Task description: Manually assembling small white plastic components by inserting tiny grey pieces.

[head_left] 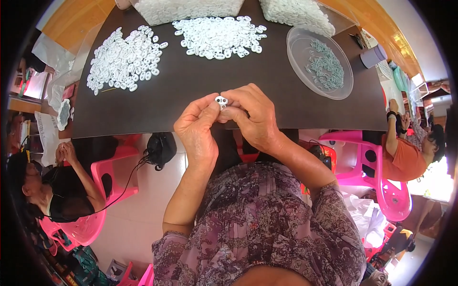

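Held: small white plastic piece (221, 101), pinched by left hand (196, 127) and right hand (253, 117)
Beyond grip: two white piece piles (125, 58), (220, 36)
Beyond-right: clear dish (299, 40) of grey parts (326, 64)

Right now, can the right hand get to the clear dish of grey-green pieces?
Probably yes: bare dark table lies between the right hand and the clear dish, but the hand holds a small white piece.

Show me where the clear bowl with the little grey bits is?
In the head view, the clear bowl sits at the dark table's far right, beyond the right hand, beside a heap of white rings.
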